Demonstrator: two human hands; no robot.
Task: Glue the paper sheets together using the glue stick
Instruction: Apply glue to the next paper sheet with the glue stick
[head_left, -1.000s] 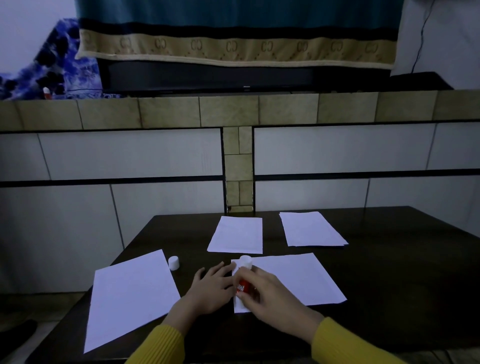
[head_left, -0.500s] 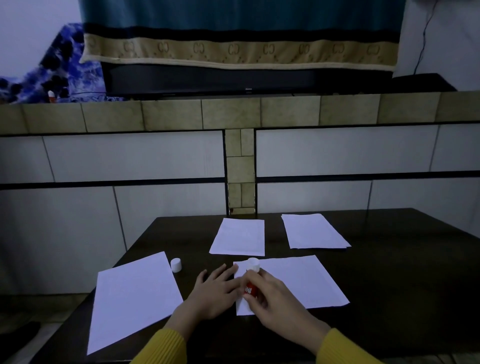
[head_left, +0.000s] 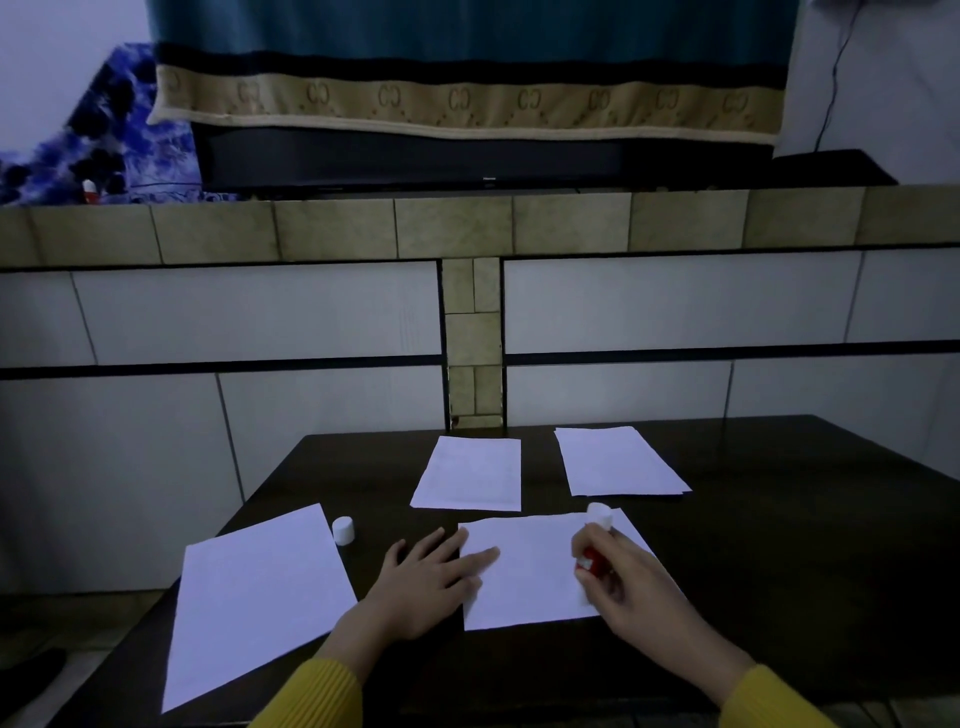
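**Glue stick at the far right corner of the near sheet**

The right hand (head_left: 641, 587) grips the glue stick (head_left: 596, 545), its fingers (head_left: 587, 553) curled round the red barrel. The stick's white end lies at the far right corner of the near sheet (head_left: 535, 566), though whether it touches the paper cannot be told.

The left hand (head_left: 423, 582) lies flat with its fingers (head_left: 480, 558) straight and a little spread, the fingertips pressing the left edge of the near sheet while the palm rests on the dark surface (head_left: 779, 545).

A larger left sheet (head_left: 254, 592) lies at an angle near the surface's left edge, apart from the near sheet. The white cap (head_left: 343, 530) stands upright on the surface just beside that sheet's far right corner.

Farther back lie two more sheets: a middle sheet (head_left: 470, 473) and a right sheet (head_left: 618, 460), side by side with a gap between them. The right one looks like more than one layer, its near edges not quite lined up.

Both forearms wear yellow sleeves (head_left: 311, 696). Behind the surface stands a tiled wall (head_left: 260, 312), and above it hangs a teal cloth (head_left: 467, 36) with a tan band.
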